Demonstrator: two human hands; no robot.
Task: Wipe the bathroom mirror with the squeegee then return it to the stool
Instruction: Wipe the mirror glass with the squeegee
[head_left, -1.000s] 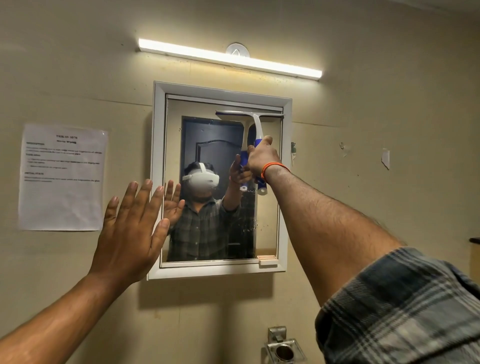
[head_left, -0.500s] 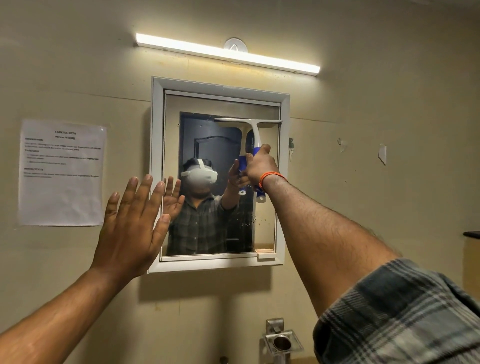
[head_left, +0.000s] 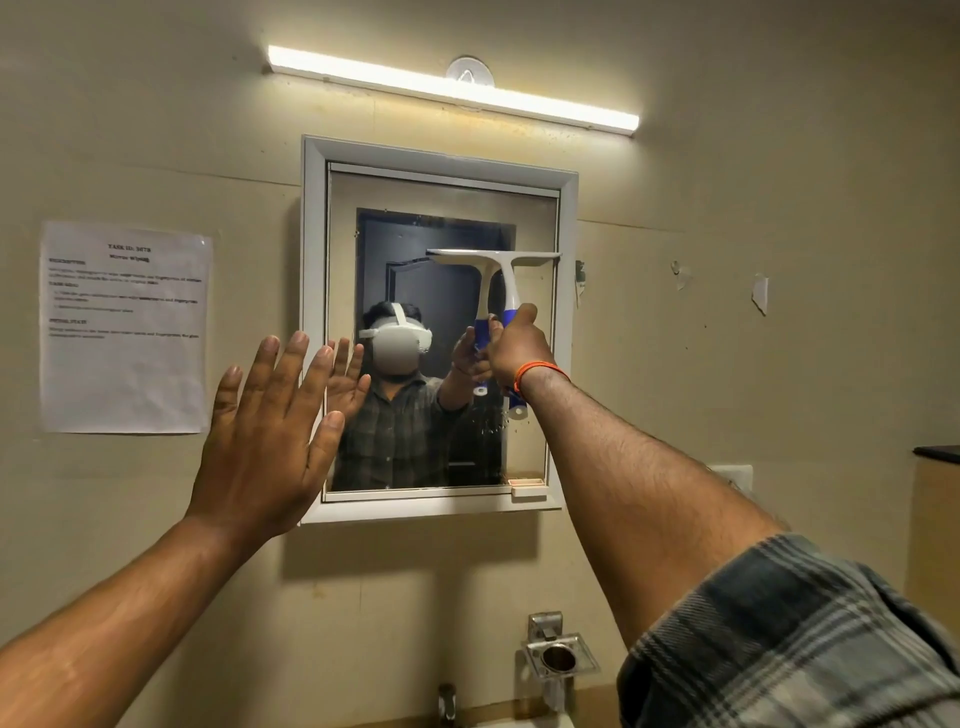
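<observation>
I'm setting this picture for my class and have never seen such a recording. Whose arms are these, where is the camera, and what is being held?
There is no machine. The camera sits on a person's head, so the arms are their own; the mirror reflects them wearing the headset. The right hand grips the blue handle of a white squeegee, whose blade lies across the right side of the glass. The left hand is open, fingers straight, by the mirror's left frame. A printed sheet is on the wall, a lamp above.

Beige wall (head_left: 727, 364) carries framed mirror (head_left: 441, 197), paper notice (head_left: 124, 374), light bar (head_left: 452, 88)
</observation>
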